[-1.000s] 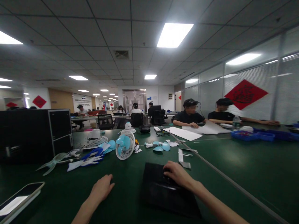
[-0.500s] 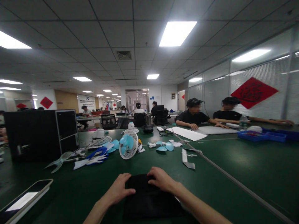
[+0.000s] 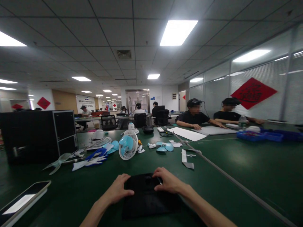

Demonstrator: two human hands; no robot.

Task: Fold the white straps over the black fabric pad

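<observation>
On the green table (image 3: pixel 99 208) in front of me lies a flat, dark black thing (image 3: pixel 151 203); its kind cannot be made out. My left hand (image 3: pixel 120 189) holds its far left corner, fingers along the edge and thumb across the top. Over the far right part my right hand (image 3: pixel 167 181) curls, thumb and fingers closing on the edge. A small glint (image 3: pixel 161 180) shows between the right fingers and thumb. Both hands' fingertips are partly hidden.
A phone (image 3: pixel 26 198) lies at left on a white block. Behind it stands a black computer case (image 3: pixel 30 135). Ahead are a small fan (image 3: pixel 128 145), gloves (image 3: pixel 92 159), blue fan blades (image 3: pixel 163 147) and a grey strip (image 3: pixel 187 160). Two people sit at right near blue trays (image 3: pixel 254 136).
My right hand has shifted slightly right along the black thing, and its thumb has come lower. My left hand keeps its place on the corner. The whole view has drifted a little.
</observation>
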